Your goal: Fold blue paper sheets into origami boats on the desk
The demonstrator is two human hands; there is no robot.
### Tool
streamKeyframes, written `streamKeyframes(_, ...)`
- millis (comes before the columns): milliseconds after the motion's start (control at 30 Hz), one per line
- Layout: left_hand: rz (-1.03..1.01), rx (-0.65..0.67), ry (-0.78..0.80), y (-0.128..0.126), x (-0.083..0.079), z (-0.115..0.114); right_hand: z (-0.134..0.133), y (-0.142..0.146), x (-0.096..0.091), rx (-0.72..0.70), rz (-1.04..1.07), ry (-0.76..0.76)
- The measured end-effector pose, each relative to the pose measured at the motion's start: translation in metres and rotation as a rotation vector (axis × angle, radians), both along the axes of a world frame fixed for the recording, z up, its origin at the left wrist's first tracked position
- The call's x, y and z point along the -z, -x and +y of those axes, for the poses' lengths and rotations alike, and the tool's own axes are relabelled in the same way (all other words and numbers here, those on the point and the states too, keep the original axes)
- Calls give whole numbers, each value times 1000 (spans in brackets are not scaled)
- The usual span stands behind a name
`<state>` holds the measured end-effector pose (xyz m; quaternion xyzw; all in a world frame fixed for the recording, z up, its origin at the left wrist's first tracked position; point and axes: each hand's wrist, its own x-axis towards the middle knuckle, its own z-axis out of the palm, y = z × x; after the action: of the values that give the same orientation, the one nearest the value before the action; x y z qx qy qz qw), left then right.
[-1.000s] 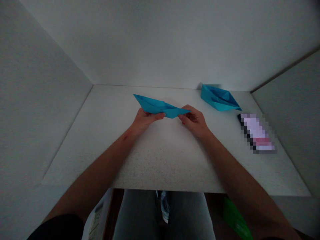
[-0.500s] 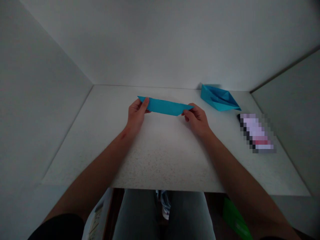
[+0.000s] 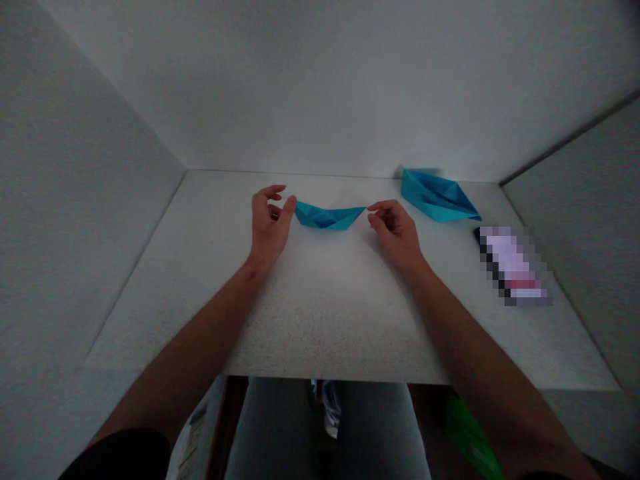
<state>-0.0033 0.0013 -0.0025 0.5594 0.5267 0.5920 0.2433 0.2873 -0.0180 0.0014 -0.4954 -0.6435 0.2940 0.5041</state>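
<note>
A small blue folded paper boat (image 3: 327, 219) rests on the white table between my hands, its two pointed ends raised to the left and right. My left hand (image 3: 270, 220) is beside the left point, thumb at or touching the paper and fingers apart from the thumb. At the right point is my right hand (image 3: 395, 230), its thumb and index finger slightly parted by the tip. Whether the right fingertip still touches the paper I cannot tell.
A larger blue paper boat (image 3: 440, 198) stands at the back right near the wall. In front of it lies a phone (image 3: 513, 263) with a blurred screen. The white table (image 3: 325, 320) meets walls at the back and sides. Below its front edge, a green object (image 3: 470, 433) shows.
The flat blue strip stretched between my hands now has a boat shape, lower and opened out on the table. My fingers have loosened from both ends. The larger boat and phone have stayed put.
</note>
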Motion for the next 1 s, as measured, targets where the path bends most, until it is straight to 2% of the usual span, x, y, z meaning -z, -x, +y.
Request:
streamKeyframes(133,82,-40,-45,3,2,1,0,-1,-2,-4,-45,-17)
streamKeyframes(300,101,-93,-10,6,5,4,-2,-1,-3,-58,-132,-10)
streamKeyframes(400,102,-71,26,7,6,5,-2,0,-4,-111,-182,-17)
streamKeyframes(567,89,-16,56,5,3,5,-3,-1,-5,-161,-265,-140)
streamKeyframes(767,54,-24,52,4,1,4,-7,-1,-7,-337,-309,-223)
streamKeyframes(1000,47,-16,52,3,3,6,-9,3,-9,-434,-317,-277)
